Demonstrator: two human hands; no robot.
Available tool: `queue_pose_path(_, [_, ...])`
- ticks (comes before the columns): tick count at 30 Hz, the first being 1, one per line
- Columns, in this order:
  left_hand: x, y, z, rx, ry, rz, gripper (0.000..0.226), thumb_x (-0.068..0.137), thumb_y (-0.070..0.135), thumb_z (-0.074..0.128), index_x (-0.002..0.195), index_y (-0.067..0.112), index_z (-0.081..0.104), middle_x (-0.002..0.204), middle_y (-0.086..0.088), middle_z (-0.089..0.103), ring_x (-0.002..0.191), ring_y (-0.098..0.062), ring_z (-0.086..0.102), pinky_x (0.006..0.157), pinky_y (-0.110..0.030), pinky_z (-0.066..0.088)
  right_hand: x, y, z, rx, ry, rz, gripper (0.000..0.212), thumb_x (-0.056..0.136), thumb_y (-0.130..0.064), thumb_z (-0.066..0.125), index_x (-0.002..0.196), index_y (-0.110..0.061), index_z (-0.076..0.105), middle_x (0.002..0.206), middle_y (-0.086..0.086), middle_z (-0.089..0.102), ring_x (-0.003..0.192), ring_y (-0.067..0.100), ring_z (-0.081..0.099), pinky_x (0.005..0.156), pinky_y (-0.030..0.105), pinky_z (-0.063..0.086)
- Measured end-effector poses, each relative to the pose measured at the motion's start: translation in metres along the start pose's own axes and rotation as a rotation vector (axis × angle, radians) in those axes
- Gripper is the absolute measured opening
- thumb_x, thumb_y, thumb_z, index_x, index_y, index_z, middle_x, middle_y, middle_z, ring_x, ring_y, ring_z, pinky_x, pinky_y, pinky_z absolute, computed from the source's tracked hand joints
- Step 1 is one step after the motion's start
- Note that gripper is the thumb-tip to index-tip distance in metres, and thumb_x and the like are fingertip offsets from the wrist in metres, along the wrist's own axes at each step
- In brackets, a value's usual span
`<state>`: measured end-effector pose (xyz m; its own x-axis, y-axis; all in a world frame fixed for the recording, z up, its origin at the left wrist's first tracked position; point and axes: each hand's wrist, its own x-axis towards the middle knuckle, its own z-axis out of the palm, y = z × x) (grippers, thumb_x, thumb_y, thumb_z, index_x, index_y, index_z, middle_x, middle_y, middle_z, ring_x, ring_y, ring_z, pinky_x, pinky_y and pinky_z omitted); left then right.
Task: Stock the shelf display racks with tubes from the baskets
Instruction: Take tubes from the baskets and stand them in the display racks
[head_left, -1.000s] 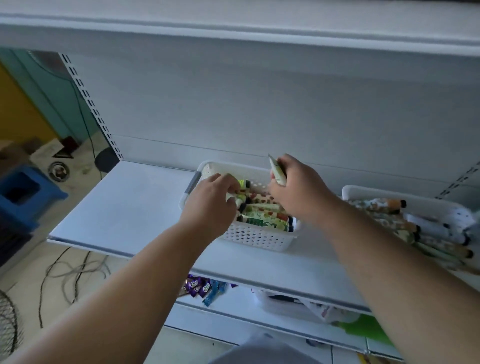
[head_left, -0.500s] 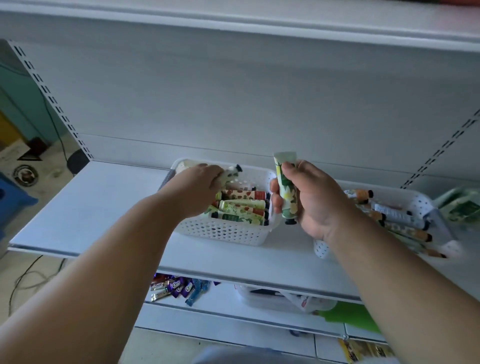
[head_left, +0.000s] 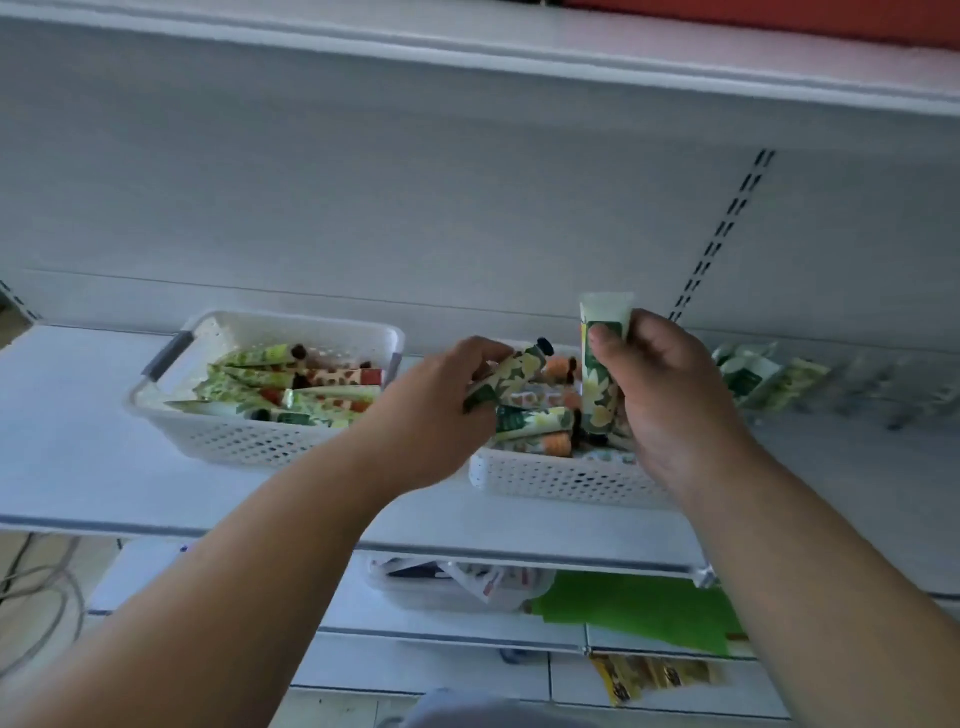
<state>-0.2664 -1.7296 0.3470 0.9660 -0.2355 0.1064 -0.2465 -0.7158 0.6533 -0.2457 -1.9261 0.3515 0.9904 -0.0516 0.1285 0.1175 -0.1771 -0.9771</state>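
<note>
Over the right basket (head_left: 561, 480) on the shelf (head_left: 78, 415), her left hand (head_left: 431, 415) grips a slanted tube (head_left: 511, 379) while her right hand (head_left: 670, 395) clasps an upright tube (head_left: 602, 374), and either slick tube might slip back among the pile.

The white perforated plastic basket (head_left: 561, 480) at about 4 o'clock from centre has its right end hidden behind the right hand (head_left: 670, 400), and its left rim behind the left hand (head_left: 431, 415). The lower end of the upright green-and-yellow floral tube (head_left: 600, 387) disappears among the heap. At 3 o'clock the clear wire display rack (head_left: 878, 384) is blurred, its dividers unreadable. At 5 o'clock, the yellow packet (head_left: 654, 678) bears print too smeared to read.
</note>
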Motion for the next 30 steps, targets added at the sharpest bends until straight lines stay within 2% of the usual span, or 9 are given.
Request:
queue_pose_path(3, [0.016, 0.043, 0.043, -0.010, 0.062, 0.045, 0.043, 0.088, 0.018, 0.061, 0.127, 0.036, 0.056, 0.117, 0.017, 0.050, 0.096, -0.001, 0.053, 0.077, -0.002, 0.035, -0.002, 0.011, -0.063, -0.099, -0.003, -0.060, 0.016, 0.094, -0.029, 0.062, 0.093, -0.013, 0.067, 0.080, 0.010, 0.067, 0.071, 0.011, 0.056, 0.069, 0.029, 0.043])
queue_pose_path(7, [0.039, 0.102, 0.097, -0.003, 0.183, -0.004, 0.026, 0.084, 0.024, 0.069, 0.104, 0.038, 0.061, 0.092, 0.026, 0.055, 0.073, 0.008, 0.051, 0.062, 0.004, 0.034, 0.002, 0.027, -0.156, -0.160, 0.023, -0.078, 0.011, 0.094, -0.024, 0.062, 0.084, -0.025, 0.068, 0.072, -0.012, 0.067, 0.067, 0.004, 0.059, 0.063, 0.025, 0.047])
queue_pose_path(10, [0.057, 0.139, 0.131, -0.084, 0.246, -0.027, 0.021, 0.081, 0.026, 0.071, 0.095, 0.034, 0.057, 0.084, 0.018, 0.062, 0.064, 0.003, 0.056, 0.048, -0.009, 0.042, 0.007, 0.039, -0.216, -0.215, 0.060, -0.119, 0.006, 0.093, -0.021, 0.063, 0.090, -0.025, 0.067, 0.080, -0.008, 0.070, 0.071, 0.003, 0.064, 0.062, 0.023, 0.050])
queue_pose_path(13, [0.073, 0.165, 0.154, -0.103, 0.248, -0.024, 0.023, 0.081, 0.027, 0.072, 0.097, 0.032, 0.056, 0.084, 0.010, 0.064, 0.066, -0.005, 0.060, 0.057, -0.027, 0.054, 0.013, 0.049, -0.257, -0.283, 0.078, -0.139, 0.007, 0.091, -0.023, 0.066, 0.093, -0.017, 0.063, 0.086, 0.009, 0.069, 0.078, 0.021, 0.066, 0.070, 0.043, 0.054])
queue_pose_path(16, [0.096, 0.178, 0.177, 0.037, 0.204, -0.031, 0.021, 0.086, 0.027, 0.066, 0.106, 0.031, 0.058, 0.096, 0.003, 0.065, 0.079, -0.018, 0.062, 0.069, -0.032, 0.055, 0.018, 0.055, -0.281, -0.359, 0.051, -0.172, 0.011, 0.090, -0.026, 0.067, 0.096, -0.019, 0.062, 0.087, 0.008, 0.067, 0.084, 0.028, 0.065, 0.077, 0.048, 0.055])
queue_pose_path(20, [0.127, 0.176, 0.203, 0.226, 0.193, 0.028, 0.024, 0.090, 0.018, 0.056, 0.112, 0.025, 0.063, 0.111, -0.003, 0.060, 0.093, -0.024, 0.059, 0.077, -0.033, 0.052, 0.026, 0.062, -0.293, -0.467, 0.071, -0.220, 0.014, 0.089, -0.027, 0.068, 0.101, -0.022, 0.062, 0.077, -0.006, 0.062, 0.072, 0.008, 0.059, 0.064, 0.024, 0.046])
queue_pose_path(23, [0.147, 0.169, 0.216, 0.318, 0.165, 0.002, 0.024, 0.088, 0.016, 0.054, 0.109, 0.023, 0.062, 0.108, -0.005, 0.059, 0.093, -0.027, 0.058, 0.075, -0.034, 0.051, 0.032, 0.067, -0.294, -0.510, 0.068, -0.214, 0.013, 0.089, -0.028, 0.068, 0.099, -0.025, 0.061, 0.072, -0.011, 0.058, 0.068, -0.001, 0.056, 0.055, 0.011, 0.039])
queue_pose_path(27, [0.158, 0.167, 0.228, 0.383, 0.167, -0.022, 0.016, 0.088, 0.019, 0.055, 0.104, 0.018, 0.057, 0.101, -0.004, 0.059, 0.087, -0.026, 0.056, 0.065, -0.030, 0.039, 0.040, 0.071, -0.293, -0.522, 0.058, -0.216, 0.011, 0.088, -0.029, 0.068, 0.095, -0.026, 0.060, 0.075, -0.012, 0.060, 0.071, -0.002, 0.057, 0.055, 0.009, 0.036])
queue_pose_path(30, [0.163, 0.166, 0.229, 0.386, 0.177, -0.029, 0.013, 0.088, 0.019, 0.055, 0.101, 0.018, 0.058, 0.097, -0.003, 0.059, 0.083, -0.024, 0.055, 0.064, -0.030, 0.042, 0.045, 0.075, -0.295, -0.525, 0.049, -0.237, 0.015, 0.088, -0.029, 0.068, 0.098, -0.019, 0.063, 0.078, -0.009, 0.062, 0.073, 0.004, 0.058, 0.059, 0.015, 0.039])
